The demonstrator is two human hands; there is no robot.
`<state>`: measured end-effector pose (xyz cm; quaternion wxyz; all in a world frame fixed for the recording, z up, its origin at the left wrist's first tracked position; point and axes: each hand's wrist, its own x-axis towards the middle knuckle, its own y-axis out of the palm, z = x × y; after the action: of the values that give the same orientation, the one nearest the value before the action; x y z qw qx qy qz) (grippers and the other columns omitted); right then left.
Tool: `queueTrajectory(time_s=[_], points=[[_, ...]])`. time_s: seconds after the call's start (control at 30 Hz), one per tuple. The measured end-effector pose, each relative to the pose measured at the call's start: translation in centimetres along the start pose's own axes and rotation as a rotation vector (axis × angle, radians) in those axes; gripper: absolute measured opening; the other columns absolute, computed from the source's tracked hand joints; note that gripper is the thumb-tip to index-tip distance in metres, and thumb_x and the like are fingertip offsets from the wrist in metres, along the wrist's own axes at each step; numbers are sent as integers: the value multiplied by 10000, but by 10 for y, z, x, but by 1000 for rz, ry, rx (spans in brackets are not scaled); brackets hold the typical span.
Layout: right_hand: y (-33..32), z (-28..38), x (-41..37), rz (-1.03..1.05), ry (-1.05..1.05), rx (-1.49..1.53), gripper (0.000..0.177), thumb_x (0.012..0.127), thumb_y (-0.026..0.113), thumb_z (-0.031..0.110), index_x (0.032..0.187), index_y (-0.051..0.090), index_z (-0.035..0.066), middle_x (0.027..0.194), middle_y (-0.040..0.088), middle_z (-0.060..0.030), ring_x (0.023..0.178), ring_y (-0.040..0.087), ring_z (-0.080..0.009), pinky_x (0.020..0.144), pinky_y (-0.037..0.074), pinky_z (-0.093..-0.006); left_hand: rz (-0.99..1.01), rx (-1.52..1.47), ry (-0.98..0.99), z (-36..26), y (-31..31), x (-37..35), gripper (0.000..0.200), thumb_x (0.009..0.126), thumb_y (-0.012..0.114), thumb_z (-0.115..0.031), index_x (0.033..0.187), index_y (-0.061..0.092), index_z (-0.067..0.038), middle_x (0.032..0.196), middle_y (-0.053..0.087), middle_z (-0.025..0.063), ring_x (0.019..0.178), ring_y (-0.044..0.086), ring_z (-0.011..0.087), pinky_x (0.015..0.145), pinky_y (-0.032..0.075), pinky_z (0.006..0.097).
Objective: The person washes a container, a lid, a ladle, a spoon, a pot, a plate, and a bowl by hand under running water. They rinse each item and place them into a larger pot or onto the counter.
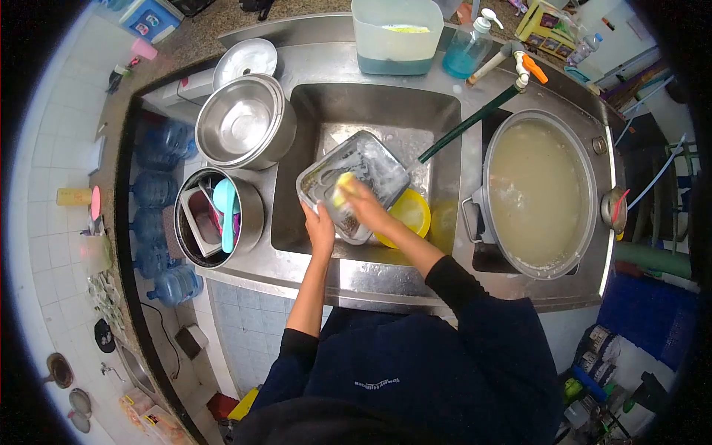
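Over the sink (297, 245) I see a rectangular metal tray (378, 167), tilted, with whitish suds and dark patches inside it. My left hand (319, 228) grips the tray's near left edge. Inside the tray, my right hand (362, 204) is closed around a yellow sponge (344, 187) pressed against the tray's surface. A yellow bowl (410, 215) lies in the sink, partly covered by the tray and my right forearm.
A green hose (471, 122) runs from the orange-handled tap (532, 68) into the sink. On the right stands a large pot (545, 200) of cloudy water. Stacked metal pots (241, 122) and a pot of utensils (254, 215) are left. Behind sits a plastic tub (393, 55) beside a soap bottle (463, 55).
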<state>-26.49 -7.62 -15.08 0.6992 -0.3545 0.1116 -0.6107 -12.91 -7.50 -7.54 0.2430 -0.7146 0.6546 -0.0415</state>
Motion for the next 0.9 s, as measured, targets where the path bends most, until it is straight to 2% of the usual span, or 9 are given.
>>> queueTrajectory(time_s=[0.07, 0.13, 0.17, 0.4, 0.47, 0.5, 0.63, 0.8, 0.9], points=[[1, -10, 12, -96, 213, 214, 377, 831, 436, 50, 1203, 428, -9, 1077, 457, -214, 1006, 440, -355, 860, 365, -396, -10, 24, 44, -8, 1, -12, 522, 866, 385, -173, 1322, 192, -6, 1149, 485, 255, 1051, 504, 327, 881, 369, 330], [21, -31, 33, -335, 509, -276, 410, 808, 448, 14, 1215, 405, -25, 1023, 459, -210, 924, 463, -337, 809, 383, -381, 11, 161, 137, -15, 2, -21, 538, 849, 388, -160, 1327, 186, -20, 1078, 522, 267, 995, 537, 348, 847, 392, 349], [28, -31, 38, -338, 509, -268, 410, 808, 448, 14, 1215, 405, -25, 1023, 459, -210, 924, 463, -337, 809, 383, -381, 8, 123, 259, -21, 1, -25, 597, 817, 409, -113, 1345, 139, -38, 1069, 501, 307, 985, 510, 419, 841, 390, 393], [9, 38, 38, -372, 121, 229, 420, 756, 493, -1, 1172, 435, 0, 922, 501, -243, 874, 478, -418, 753, 399, -442, -149, 177, 376, -52, -26, -16, 586, 812, 406, -84, 1341, 154, -50, 962, 558, 268, 812, 584, 362, 718, 439, 372], [14, 19, 45, -411, 658, 166, 321, 763, 471, -18, 1082, 433, -16, 950, 487, -255, 883, 486, -418, 730, 397, -446, -80, 149, 328, -71, -30, -27, 620, 787, 399, -42, 1348, 134, -59, 1026, 529, 275, 883, 555, 382, 768, 420, 383], [13, 2, 56, -448, 674, 170, 287, 760, 469, -14, 1042, 418, -18, 986, 475, -262, 883, 483, -418, 721, 396, -457, -9, 120, 275, -77, -29, -31, 659, 762, 391, 1, 1355, 113, -68, 1090, 499, 282, 954, 526, 403, 818, 402, 393], [-2, 5, 90, -595, 481, 17, 268, 760, 475, -10, 1025, 439, -24, 1035, 459, -250, 915, 482, -405, 734, 403, -445, 17, 146, 350, -79, -25, -30, 631, 787, 396, -19, 1354, 123, -67, 1071, 515, 280, 958, 533, 394, 808, 411, 385], [-22, 76, 58, -411, -61, 307, 290, 740, 488, -22, 1029, 496, 4, 1001, 465, -178, 937, 459, -358, 840, 369, -417, 14, 122, 261, -79, -25, -14, 564, 834, 394, -72, 1343, 150, -48, 1039, 538, 270, 943, 549, 381, 790, 424, 382], [-33, 67, 64, -469, -5, 150, 318, 731, 468, -40, 1037, 507, 36, 1013, 467, -173, 941, 464, -350, 849, 357, -424, 26, 91, 268, -77, -27, -14, 501, 863, 382, -107, 1327, 210, -31, 1059, 536, 260, 969, 553, 343, 804, 424, 370]])
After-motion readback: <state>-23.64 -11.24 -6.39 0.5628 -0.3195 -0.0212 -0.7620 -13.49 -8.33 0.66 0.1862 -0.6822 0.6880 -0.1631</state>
